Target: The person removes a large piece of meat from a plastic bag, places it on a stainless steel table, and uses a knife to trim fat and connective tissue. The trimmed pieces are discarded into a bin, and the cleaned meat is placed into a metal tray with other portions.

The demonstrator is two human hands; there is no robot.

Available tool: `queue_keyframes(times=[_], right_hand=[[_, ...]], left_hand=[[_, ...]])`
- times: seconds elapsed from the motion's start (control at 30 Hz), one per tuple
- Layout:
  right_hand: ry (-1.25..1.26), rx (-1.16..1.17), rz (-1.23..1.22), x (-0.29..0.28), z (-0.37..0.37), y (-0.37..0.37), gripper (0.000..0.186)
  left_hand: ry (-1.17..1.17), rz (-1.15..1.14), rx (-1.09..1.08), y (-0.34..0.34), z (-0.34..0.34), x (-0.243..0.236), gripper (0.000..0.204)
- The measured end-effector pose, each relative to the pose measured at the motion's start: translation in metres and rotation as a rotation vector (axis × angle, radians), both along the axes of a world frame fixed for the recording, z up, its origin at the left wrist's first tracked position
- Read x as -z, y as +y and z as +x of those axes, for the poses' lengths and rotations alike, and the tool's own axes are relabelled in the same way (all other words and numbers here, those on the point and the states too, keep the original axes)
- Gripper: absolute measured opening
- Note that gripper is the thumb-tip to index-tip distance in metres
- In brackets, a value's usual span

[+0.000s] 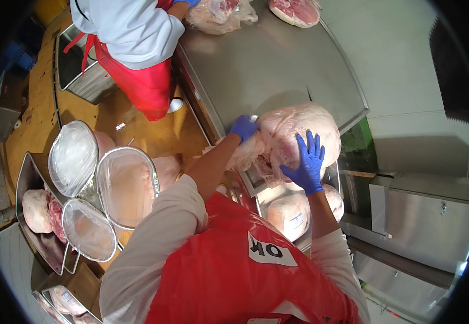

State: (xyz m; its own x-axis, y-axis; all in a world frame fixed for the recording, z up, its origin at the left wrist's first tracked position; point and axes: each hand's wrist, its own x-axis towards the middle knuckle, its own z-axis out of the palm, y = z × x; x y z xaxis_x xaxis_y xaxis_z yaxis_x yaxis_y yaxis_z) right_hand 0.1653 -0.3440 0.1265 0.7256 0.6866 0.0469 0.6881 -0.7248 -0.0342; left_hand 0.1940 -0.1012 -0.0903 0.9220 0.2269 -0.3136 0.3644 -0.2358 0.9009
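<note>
A large, pale raw meat leg (pixel 299 124) lies at the near end of the metal table, with loose clear plastic (pixel 250 153) bunched at its left side. My right hand (pixel 310 166), in a blue glove, is spread flat on top of the meat with its fingers apart. At the left edge of the meat, my left hand (pixel 243 129), also gloved in blue, is closed. A small white tip pokes out beyond its fingers; what it grips cannot be made out. Just below, wrapped meat pieces (pixel 289 216) sit in a metal container under my right forearm.
The metal table (pixel 267 62) stretches away, bearing a cut ham (pixel 297 11) and a bagged piece (pixel 221 13). At far left a co-worker (pixel 132 38) in a red apron stands beside it. Three plastic-lined hoops (pixel 126 186) and a meat-filled metal bin (pixel 32 178) stand at left; steel cabinets (pixel 423 227) at right.
</note>
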Motion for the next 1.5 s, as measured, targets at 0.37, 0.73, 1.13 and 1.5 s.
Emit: queue_keyframes(times=[0.37, 0.73, 1.13, 1.5], right_hand=[[0.022, 0.074, -0.015, -0.002, 0.0, -0.004, 0.107], [0.002, 0.021, -0.01, 0.001, 0.008, -0.01, 0.105], [-0.084, 0.075, 0.009, 0.007, 0.011, -0.001, 0.1], [-0.078, 0.141, -0.054, 0.002, 0.025, 0.026, 0.098]], left_hand=[[-0.062, 0.101, 0.104, 0.007, -0.074, -0.064, 0.037], [-0.687, 0.285, 0.311, -0.013, 0.013, -0.108, 0.031], [-0.355, 0.205, 0.381, -0.013, -0.061, -0.104, 0.03], [-0.275, 0.207, 0.387, -0.017, -0.111, -0.1, 0.027]])
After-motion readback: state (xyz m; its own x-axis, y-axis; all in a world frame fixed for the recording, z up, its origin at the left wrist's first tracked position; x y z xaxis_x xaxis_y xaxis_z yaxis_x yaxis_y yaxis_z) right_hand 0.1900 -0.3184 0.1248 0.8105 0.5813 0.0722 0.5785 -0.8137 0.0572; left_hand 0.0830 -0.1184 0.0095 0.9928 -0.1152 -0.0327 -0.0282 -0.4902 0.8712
